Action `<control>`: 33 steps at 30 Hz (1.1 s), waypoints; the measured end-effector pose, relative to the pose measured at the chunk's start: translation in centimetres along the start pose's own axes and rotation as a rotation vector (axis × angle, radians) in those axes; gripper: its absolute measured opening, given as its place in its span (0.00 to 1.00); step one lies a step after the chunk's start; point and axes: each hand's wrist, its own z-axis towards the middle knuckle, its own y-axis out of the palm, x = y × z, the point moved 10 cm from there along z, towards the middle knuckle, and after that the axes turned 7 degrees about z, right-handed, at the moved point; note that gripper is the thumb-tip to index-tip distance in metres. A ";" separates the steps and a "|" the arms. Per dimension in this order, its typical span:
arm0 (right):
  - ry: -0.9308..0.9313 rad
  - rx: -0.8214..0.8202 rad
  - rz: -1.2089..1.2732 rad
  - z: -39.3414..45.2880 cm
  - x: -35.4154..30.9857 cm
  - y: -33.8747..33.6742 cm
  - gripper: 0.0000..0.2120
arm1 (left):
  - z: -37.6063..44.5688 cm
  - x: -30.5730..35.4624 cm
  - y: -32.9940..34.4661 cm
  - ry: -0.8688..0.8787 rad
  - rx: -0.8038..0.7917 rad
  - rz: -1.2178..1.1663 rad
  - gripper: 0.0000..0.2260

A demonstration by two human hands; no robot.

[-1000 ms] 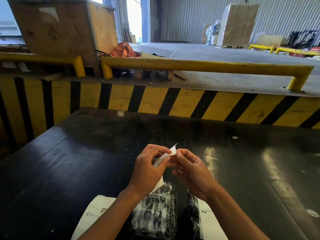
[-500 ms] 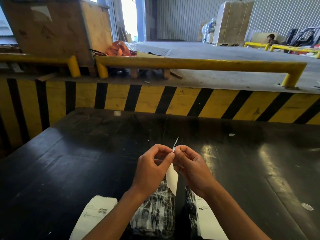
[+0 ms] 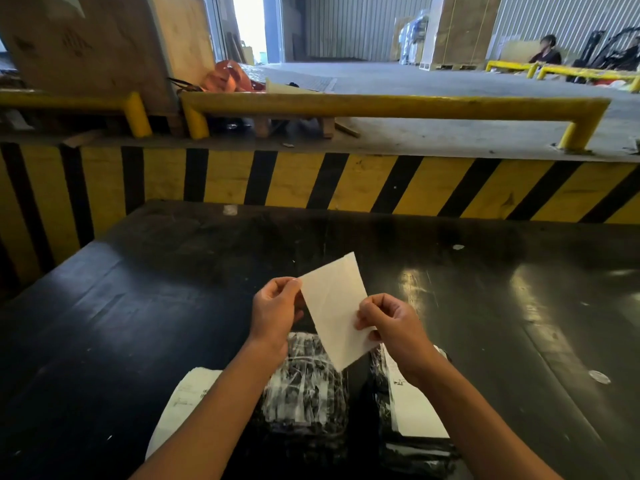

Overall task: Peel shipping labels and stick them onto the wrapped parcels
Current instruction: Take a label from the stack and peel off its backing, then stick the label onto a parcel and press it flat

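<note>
Both hands hold one shipping label [image 3: 334, 308] in the air above the near edge of the black table [image 3: 145, 292], its blank cream side facing the camera, tilted so one corner points up and away and the opposite corner points down toward the parcels. The left hand [image 3: 275, 311] pinches the label's upper left edge between thumb and fingertips; the right hand [image 3: 393, 320] pinches its lower right edge, remaining fingers curled in. No print is visible on the facing side. Directly under the label, at the near edge, lies a wrapped parcel [image 3: 304, 389] in crinkled black-and-white film. Just right of it lies a second parcel [image 3: 412, 445] with a white printed sheet [image 3: 414, 407] on top. A white printed paper [image 3: 187, 400] lies left of the forearm.
</note>
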 end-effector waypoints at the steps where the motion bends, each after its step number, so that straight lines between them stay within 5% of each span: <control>1: 0.010 0.019 -0.005 -0.2 0.4 -0.6 0.07 | 0.5 -0.5 -0.7 -0.022 0.030 -0.012 0.03; 7: 0.059 0.161 0.004 -1.2 2.4 -4.7 0.05 | 2.9 -2.5 -4.9 -0.134 0.244 -0.111 0.03; 19: 0.105 0.610 0.347 -3.4 4.2 -13.5 0.04 | 2.0 -1.3 -9.6 -0.036 0.420 -0.193 0.02; 21: 0.067 0.484 0.426 -3.2 3.2 -12.9 0.07 | 1.5 -0.9 -9.5 0.003 0.388 -0.188 0.02; 24: 0.104 0.089 0.397 -2.9 2.2 -8.5 0.07 | 0.7 0.2 -8.2 0.084 0.300 -0.145 0.01; 29: 0.203 -0.501 -0.168 -5.5 4.2 -0.4 0.05 | -0.5 1.7 -5.6 0.183 0.184 -0.063 0.05; 33: 0.159 -0.748 -0.679 -7.9 7.4 3.2 0.05 | -1.2 1.6 -4.3 0.187 0.128 -0.018 0.05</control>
